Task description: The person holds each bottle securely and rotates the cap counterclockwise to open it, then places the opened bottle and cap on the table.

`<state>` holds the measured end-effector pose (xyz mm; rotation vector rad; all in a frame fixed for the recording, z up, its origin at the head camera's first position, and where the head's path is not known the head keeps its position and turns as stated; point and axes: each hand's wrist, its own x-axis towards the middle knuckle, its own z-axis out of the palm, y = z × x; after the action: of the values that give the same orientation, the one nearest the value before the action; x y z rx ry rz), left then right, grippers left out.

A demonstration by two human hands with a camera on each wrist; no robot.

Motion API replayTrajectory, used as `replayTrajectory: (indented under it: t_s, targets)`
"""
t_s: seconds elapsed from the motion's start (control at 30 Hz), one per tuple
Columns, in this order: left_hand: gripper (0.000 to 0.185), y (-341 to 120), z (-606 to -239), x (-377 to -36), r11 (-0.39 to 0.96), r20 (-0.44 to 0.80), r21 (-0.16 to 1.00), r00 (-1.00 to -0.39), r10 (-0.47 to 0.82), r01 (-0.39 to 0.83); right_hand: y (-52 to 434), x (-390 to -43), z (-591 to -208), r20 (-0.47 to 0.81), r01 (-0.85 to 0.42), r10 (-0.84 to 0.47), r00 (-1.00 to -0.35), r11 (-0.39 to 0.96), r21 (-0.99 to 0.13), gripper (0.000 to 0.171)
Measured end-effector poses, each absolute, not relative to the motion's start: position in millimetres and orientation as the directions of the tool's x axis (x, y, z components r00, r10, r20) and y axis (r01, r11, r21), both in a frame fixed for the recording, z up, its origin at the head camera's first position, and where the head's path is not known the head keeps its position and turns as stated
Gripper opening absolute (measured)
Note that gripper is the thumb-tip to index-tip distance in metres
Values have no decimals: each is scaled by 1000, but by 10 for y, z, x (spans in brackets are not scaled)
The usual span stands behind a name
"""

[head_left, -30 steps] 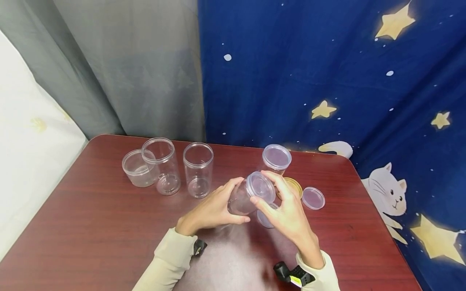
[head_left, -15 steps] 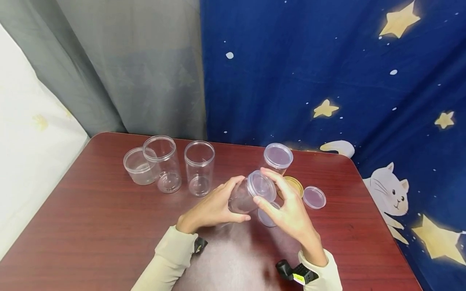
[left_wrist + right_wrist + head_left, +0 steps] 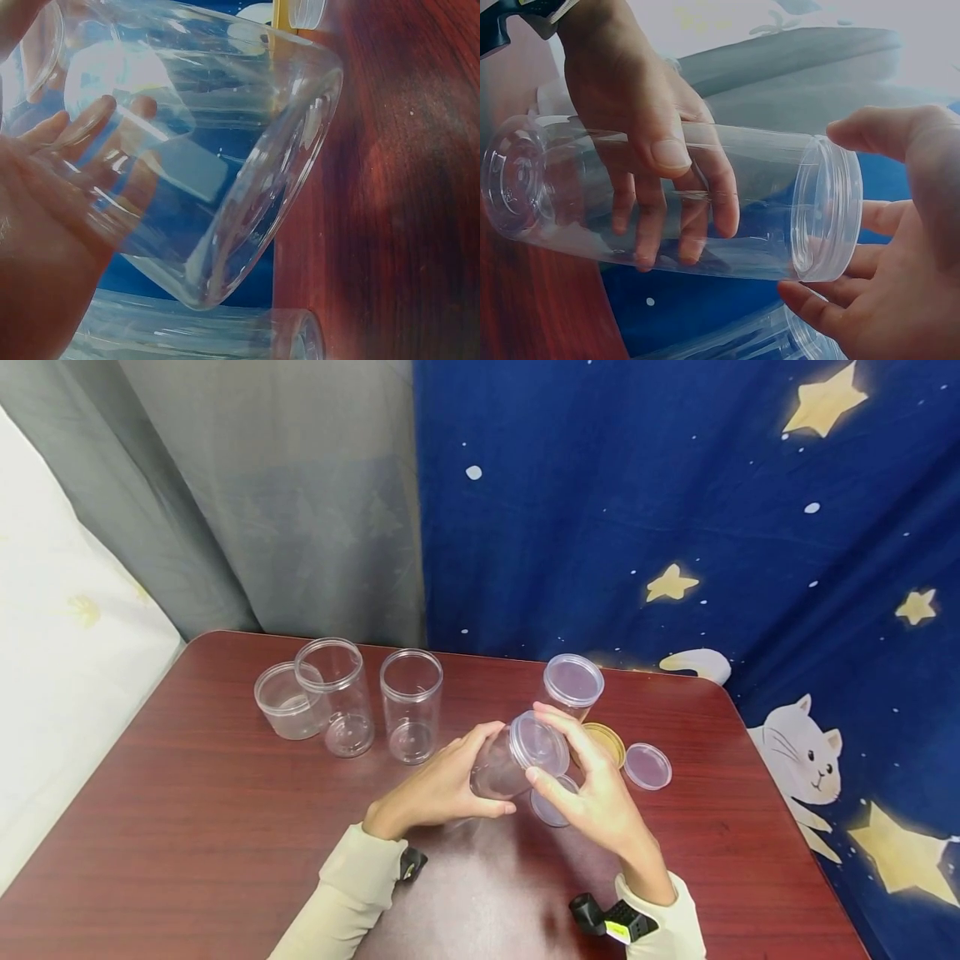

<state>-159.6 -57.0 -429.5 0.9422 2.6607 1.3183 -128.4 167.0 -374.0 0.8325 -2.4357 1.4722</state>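
Note:
A clear plastic jar (image 3: 492, 770) is held tilted above the table, its clear lid (image 3: 542, 743) facing up and to the right. My left hand (image 3: 438, 787) grips the jar's body, the thumb on the near side and the fingers around the far side, seen through the plastic in the right wrist view. With thumb and fingers spread round the rim, my right hand (image 3: 596, 793) holds the lid (image 3: 840, 210). The lid sits on the jar's mouth; how tightly, I cannot tell. In the left wrist view the jar's base (image 3: 262, 187) points toward the table.
Two tall open jars (image 3: 411, 710) (image 3: 347, 710) and a short open jar (image 3: 288, 710) stand at the left. Behind my right hand is a lidded jar (image 3: 573, 683). A gold-coloured lid (image 3: 606, 743) and two clear lids (image 3: 648, 767) (image 3: 550, 808) lie near it on the table (image 3: 187, 827).
My right thumb has shifted slightly to the right along the lid's edge. The jar and left hand stay almost in place; the view moves a little.

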Motion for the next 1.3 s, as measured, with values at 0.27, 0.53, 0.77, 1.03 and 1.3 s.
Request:
replayTrajectory:
  t_s: [0.27, 0.53, 0.77, 1.03, 1.3]
  targets:
    - [95, -570, -4307, -1599, 462, 235, 725, -814, 531, 511, 1682, -1285, -3736, 419, -558, -401, -815, 347, -754, 67]
    - [96, -572, -4309, -1611, 471, 238, 713, -811, 535, 519, 1683, -1284, -3713, 404, -556, -417, -814, 359, -750, 73]
    - [96, -568, -4310, -1603, 467, 234, 721, -814, 531, 512, 1671, -1293, -3730, 436, -575, -408, -802, 332, -748, 71]
    - [94, -558, -4318, -1594, 472, 237, 716, -815, 529, 515, 1658, -1250, -3742, 451, -527, -276, -849, 504, -684, 72]
    - [95, -553, -4327, -1601, 473, 249, 706, -810, 530, 527, 1639, -1257, -3745, 454, -498, -233, -860, 575, -649, 70]
